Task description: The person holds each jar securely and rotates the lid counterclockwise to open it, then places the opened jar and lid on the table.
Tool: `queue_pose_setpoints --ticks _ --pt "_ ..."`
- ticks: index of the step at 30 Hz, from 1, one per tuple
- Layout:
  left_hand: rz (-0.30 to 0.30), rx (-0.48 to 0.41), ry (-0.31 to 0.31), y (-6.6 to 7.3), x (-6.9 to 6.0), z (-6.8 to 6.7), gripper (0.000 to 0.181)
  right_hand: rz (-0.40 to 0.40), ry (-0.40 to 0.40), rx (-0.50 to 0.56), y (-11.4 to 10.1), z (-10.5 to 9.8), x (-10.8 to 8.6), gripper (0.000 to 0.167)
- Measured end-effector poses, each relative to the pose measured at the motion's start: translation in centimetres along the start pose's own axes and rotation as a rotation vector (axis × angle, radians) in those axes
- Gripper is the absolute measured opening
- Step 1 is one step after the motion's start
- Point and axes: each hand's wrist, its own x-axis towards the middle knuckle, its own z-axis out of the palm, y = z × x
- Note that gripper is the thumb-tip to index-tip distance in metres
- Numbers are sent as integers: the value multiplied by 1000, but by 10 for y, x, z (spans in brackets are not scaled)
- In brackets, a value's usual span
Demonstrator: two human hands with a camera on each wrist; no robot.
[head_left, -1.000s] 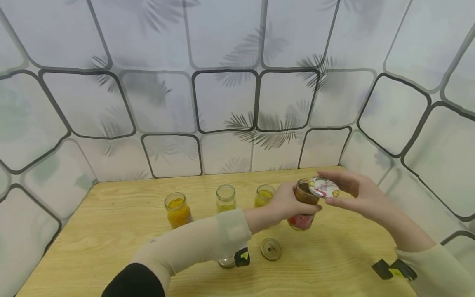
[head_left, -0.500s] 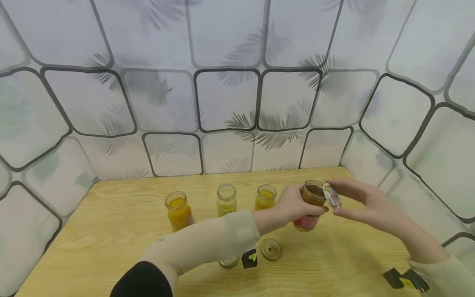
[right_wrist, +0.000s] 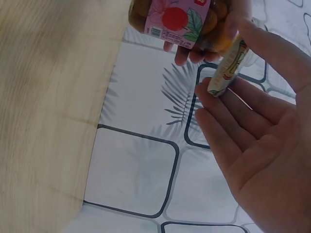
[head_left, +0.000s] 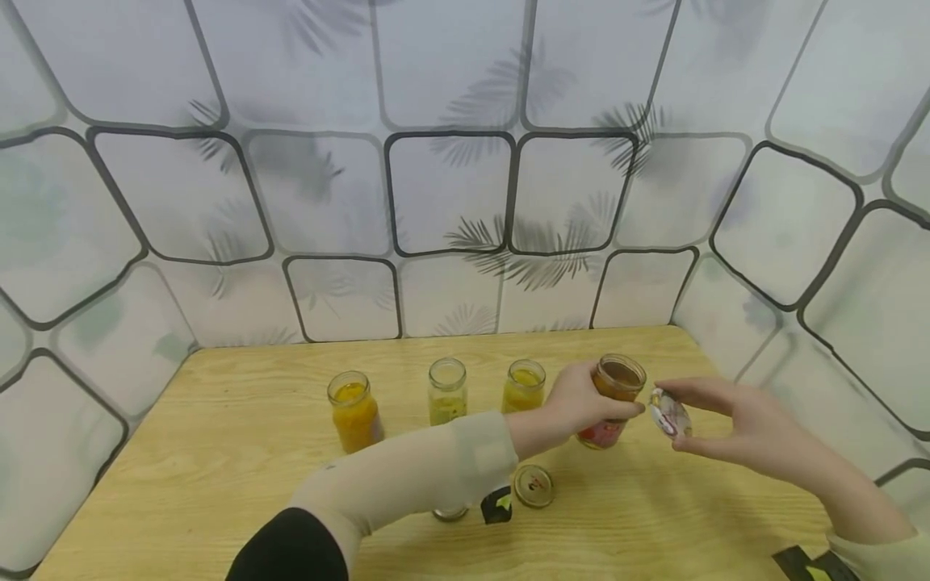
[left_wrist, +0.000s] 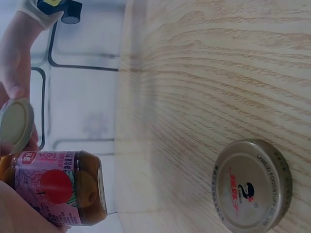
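My left hand [head_left: 577, 399] grips an uncapped glass jar [head_left: 619, 378] of brownish contents at the right of the table. Its pink label [left_wrist: 48, 187] bears a red fruit. In the head view the mouth points up and the jar leans a little. Just right of that mouth, apart from it, my right hand [head_left: 763, 436] pinches a patterned jar lid [head_left: 670, 413] between thumb and fingers. The pale underside of this lid [left_wrist: 17, 124] shows in the left wrist view, while the right wrist view catches it edge-on. My left palm is hidden behind the jar.
Three more open jars stand in a row: one with orange contents [head_left: 356, 420], a taller-looking one [head_left: 446, 395] and a yellow one [head_left: 523, 391]. A gold lid [head_left: 534, 486] lies nearer me; another lid [head_left: 450, 513] is partly under my left sleeve. A patterned wall [head_left: 450, 298] borders the table.
My right hand has drawn the lid away from the jar's mouth, to the right and down, and the lid has turned steeper. My left hand has shifted slightly right with the jar.
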Motion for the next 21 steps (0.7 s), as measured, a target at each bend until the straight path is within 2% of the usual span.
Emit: queue_pose_setpoints --ticks 5,10,15,21 --pt "-31 -26 5 0 2 -1 32 -56 -9 -33 2 8 -5 65" --pt "-48 -2 26 -3 4 0 33 -49 -49 0 4 16 -9 64" --pt "-48 25 41 -8 7 2 34 -48 -77 -25 6 22 -12 63" --pt "-60 0 39 -10 10 6 33 -79 -97 14 11 34 -15 61"
